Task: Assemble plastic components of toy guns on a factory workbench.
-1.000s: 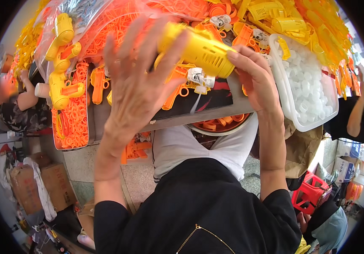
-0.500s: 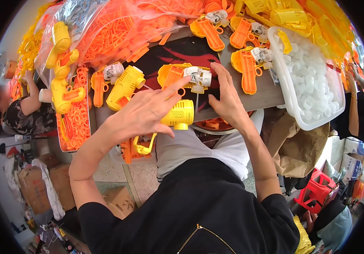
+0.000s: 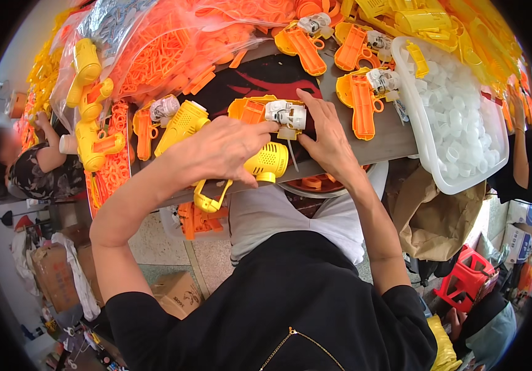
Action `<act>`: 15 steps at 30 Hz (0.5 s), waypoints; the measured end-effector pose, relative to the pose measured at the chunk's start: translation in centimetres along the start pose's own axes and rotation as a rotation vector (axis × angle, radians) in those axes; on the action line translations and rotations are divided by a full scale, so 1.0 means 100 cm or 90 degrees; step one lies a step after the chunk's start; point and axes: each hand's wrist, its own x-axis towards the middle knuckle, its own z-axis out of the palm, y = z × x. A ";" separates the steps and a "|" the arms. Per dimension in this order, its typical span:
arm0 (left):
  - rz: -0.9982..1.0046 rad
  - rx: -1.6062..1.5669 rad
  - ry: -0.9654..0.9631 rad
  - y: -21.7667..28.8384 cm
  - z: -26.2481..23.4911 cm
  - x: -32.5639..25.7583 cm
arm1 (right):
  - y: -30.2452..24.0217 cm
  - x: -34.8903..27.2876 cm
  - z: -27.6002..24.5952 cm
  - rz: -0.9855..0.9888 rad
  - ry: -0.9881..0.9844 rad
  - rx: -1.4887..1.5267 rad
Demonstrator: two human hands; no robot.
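In front of me on the table lies a pistol-shaped toy half shell, its orange handle (image 3: 251,111) in a yellow rim. A clear-and-white motor unit (image 3: 287,115) sits at its right end, with a thin pale strip hanging below. My left hand (image 3: 219,148) reaches across the shell, index fingertip against the motor unit's lower left and thumb held apart. My right hand (image 3: 329,133) is open around the unit's right end, index finger and thumb spread. Partly under my left hand lies a yellow vented housing (image 3: 269,159). Another yellow housing (image 3: 182,125) rests farther left.
Several similar half shells (image 3: 362,105) lie at the back right, beside a white bin (image 3: 437,167) of translucent caps. Bags of orange parts (image 3: 161,62) and heaped yellow parts (image 3: 423,21) line the far side. Joined yellow bodies (image 3: 89,123) stand left. Other people work at both sides.
My left hand has lowered, its index finger drawn down from the motor unit's top toward its lower left. The shell and unit shifted slightly left; my right hand moved slightly with them.
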 end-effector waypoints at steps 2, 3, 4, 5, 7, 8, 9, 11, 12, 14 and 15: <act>0.008 -0.012 -0.035 -0.006 -0.003 0.006 | 0.005 0.002 -0.002 0.000 0.003 0.001; 0.005 -0.010 -0.038 -0.006 -0.005 0.003 | 0.006 0.003 -0.002 0.002 0.006 0.000; 0.002 -0.064 -0.045 -0.010 -0.005 -0.001 | 0.009 0.005 -0.001 0.002 0.010 0.002; 0.000 -0.118 -0.052 -0.015 -0.006 -0.006 | 0.012 0.005 -0.002 -0.001 0.010 0.022; -0.007 -0.257 -0.053 -0.021 -0.004 -0.023 | 0.012 0.005 -0.001 -0.005 0.006 0.054; -0.006 -0.257 -0.057 -0.020 -0.008 -0.028 | 0.013 0.005 -0.001 -0.003 0.009 0.057; -0.089 -0.290 -0.018 -0.018 -0.014 -0.031 | 0.014 0.005 -0.002 -0.009 0.008 0.055; -0.236 -0.282 0.056 -0.014 -0.023 -0.030 | 0.016 0.005 0.000 -0.023 0.003 0.061; -0.190 -0.231 0.102 -0.016 -0.020 -0.022 | 0.019 0.003 -0.001 -0.024 0.013 0.055; -0.189 -0.176 0.148 -0.017 -0.013 -0.001 | 0.020 0.004 -0.001 -0.027 0.023 0.052; -0.189 -0.175 0.146 -0.019 -0.011 0.006 | 0.019 0.004 0.000 -0.027 0.024 0.058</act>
